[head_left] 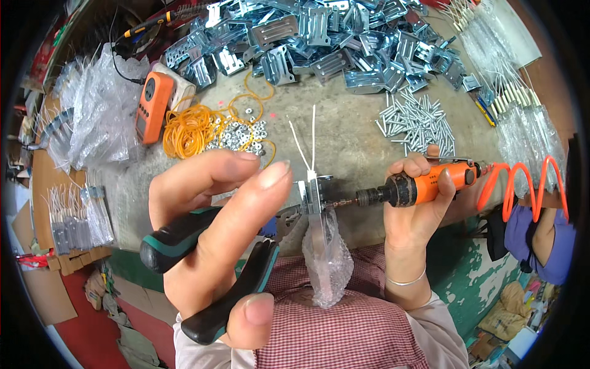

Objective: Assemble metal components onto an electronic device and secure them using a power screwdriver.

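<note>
My left hand is wrapped around black-and-green pliers, whose handles stand spread. Their jaws reach toward a small metal bracket in the middle, partly hidden by my fingers. Two white wires rise from the part at the bracket, and clear bubble wrap hangs below it. In my right hand lies an orange power screwdriver, held level. Its bit points left and comes up to the bracket's side; whether it touches a screw I cannot tell.
Metal brackets are heaped at the back, with screws to their front right. Yellow rubber bands and nuts lie left of centre, near an orange socket box. Wrapped wired parts line the right. A coiled orange hose trails right.
</note>
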`<state>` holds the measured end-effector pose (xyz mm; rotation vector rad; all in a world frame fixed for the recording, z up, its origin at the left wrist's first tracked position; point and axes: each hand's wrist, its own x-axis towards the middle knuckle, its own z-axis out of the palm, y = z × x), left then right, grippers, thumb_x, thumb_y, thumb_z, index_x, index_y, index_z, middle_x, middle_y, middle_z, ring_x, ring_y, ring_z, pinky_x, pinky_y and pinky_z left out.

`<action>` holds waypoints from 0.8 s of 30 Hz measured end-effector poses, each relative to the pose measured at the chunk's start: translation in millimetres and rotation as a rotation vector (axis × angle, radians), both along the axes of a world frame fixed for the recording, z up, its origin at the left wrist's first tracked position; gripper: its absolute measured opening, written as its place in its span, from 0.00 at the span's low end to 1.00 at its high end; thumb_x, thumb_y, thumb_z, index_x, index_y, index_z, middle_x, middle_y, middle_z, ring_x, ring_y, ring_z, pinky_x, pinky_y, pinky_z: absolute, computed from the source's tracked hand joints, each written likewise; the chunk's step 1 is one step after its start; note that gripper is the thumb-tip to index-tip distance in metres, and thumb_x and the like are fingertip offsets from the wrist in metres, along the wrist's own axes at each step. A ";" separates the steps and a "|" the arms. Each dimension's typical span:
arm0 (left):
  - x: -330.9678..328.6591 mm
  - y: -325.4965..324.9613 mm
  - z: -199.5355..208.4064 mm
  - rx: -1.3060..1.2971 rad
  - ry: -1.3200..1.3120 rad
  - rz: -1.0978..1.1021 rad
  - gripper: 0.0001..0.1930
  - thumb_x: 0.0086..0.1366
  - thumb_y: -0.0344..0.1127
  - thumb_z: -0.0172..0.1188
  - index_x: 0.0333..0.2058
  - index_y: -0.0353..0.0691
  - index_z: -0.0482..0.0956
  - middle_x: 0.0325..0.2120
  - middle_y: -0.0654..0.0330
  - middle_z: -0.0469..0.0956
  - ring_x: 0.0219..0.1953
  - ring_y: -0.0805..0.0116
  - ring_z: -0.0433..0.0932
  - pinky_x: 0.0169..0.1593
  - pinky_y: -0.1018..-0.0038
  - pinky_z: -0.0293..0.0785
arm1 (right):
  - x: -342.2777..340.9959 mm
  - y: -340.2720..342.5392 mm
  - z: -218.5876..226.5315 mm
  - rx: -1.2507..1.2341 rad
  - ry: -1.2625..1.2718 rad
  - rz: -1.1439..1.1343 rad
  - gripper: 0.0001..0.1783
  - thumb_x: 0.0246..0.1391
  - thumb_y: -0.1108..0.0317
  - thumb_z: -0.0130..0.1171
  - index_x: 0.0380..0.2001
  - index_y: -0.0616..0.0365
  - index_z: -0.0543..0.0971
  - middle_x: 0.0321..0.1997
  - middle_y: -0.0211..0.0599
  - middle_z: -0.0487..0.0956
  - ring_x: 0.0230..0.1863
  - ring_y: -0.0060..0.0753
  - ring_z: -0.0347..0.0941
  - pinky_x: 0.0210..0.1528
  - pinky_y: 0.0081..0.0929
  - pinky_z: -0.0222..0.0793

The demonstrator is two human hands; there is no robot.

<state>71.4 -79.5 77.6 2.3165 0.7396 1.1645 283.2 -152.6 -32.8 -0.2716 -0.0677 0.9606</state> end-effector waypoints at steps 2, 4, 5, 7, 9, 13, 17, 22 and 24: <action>-0.4 0.0 0.7 0.002 0.002 -0.001 0.40 0.61 0.64 0.41 0.49 0.26 0.73 0.45 0.40 0.67 0.38 0.58 0.74 0.33 0.71 0.78 | -0.1 0.9 1.3 0.001 0.003 0.008 0.22 0.53 0.60 0.59 0.48 0.53 0.66 0.32 0.31 0.68 0.37 0.28 0.68 0.53 0.36 0.63; -3.4 -2.8 1.0 0.015 -0.057 0.043 0.40 0.60 0.64 0.41 0.49 0.26 0.73 0.45 0.40 0.67 0.38 0.58 0.73 0.32 0.71 0.78 | -2.3 2.3 2.4 -0.003 0.003 0.012 0.22 0.53 0.60 0.60 0.48 0.53 0.66 0.32 0.31 0.68 0.37 0.28 0.68 0.53 0.36 0.63; -1.6 -5.9 6.1 -0.032 -0.027 0.081 0.38 0.61 0.62 0.42 0.49 0.26 0.73 0.44 0.40 0.67 0.39 0.58 0.73 0.32 0.71 0.77 | -2.7 2.4 2.7 -0.003 0.004 0.014 0.22 0.53 0.60 0.60 0.48 0.53 0.66 0.32 0.31 0.68 0.37 0.28 0.68 0.53 0.36 0.63; 1.1 3.6 0.1 -0.017 -0.005 0.003 0.37 0.61 0.61 0.43 0.49 0.27 0.73 0.44 0.40 0.68 0.39 0.58 0.73 0.32 0.71 0.77 | -0.1 1.4 0.5 -0.018 -0.009 -0.006 0.22 0.53 0.60 0.60 0.48 0.53 0.66 0.32 0.31 0.68 0.37 0.28 0.68 0.52 0.36 0.64; 2.9 4.9 -1.4 -0.010 0.023 -0.045 0.36 0.61 0.60 0.43 0.49 0.27 0.73 0.43 0.42 0.68 0.38 0.59 0.73 0.34 0.70 0.76 | -0.1 0.5 0.6 -0.021 -0.008 -0.009 0.22 0.53 0.60 0.60 0.48 0.53 0.66 0.32 0.31 0.68 0.37 0.28 0.68 0.52 0.36 0.64; 4.2 3.7 -3.5 -0.018 -0.016 -0.052 0.36 0.61 0.61 0.43 0.49 0.28 0.73 0.41 0.43 0.68 0.36 0.60 0.73 0.35 0.70 0.76 | -3.8 1.5 3.8 -0.026 -0.004 -0.001 0.22 0.53 0.60 0.60 0.47 0.53 0.67 0.32 0.30 0.68 0.36 0.28 0.67 0.52 0.36 0.64; 10.9 7.9 -5.7 -0.015 0.005 -0.078 0.35 0.62 0.59 0.44 0.49 0.29 0.74 0.39 0.46 0.68 0.34 0.64 0.72 0.32 0.73 0.71 | -4.9 0.4 4.5 -0.031 0.010 -0.016 0.22 0.52 0.60 0.60 0.48 0.53 0.67 0.31 0.30 0.67 0.36 0.28 0.67 0.52 0.36 0.64; 23.7 3.6 -15.2 -0.055 -0.034 -0.131 0.31 0.63 0.56 0.45 0.49 0.31 0.73 0.33 0.54 0.63 0.28 0.71 0.65 0.26 0.78 0.62 | -3.0 -0.2 0.5 -0.029 0.033 -0.022 0.19 0.53 0.59 0.57 0.45 0.51 0.67 0.31 0.29 0.66 0.35 0.28 0.65 0.51 0.36 0.62; 38.4 -1.5 -18.2 -0.104 -0.266 -0.182 0.29 0.63 0.53 0.45 0.49 0.32 0.73 0.31 0.58 0.60 0.26 0.74 0.60 0.24 0.80 0.58 | -4.3 0.4 1.7 -0.041 0.052 -0.033 0.18 0.53 0.56 0.57 0.44 0.50 0.67 0.31 0.28 0.66 0.34 0.28 0.64 0.51 0.36 0.62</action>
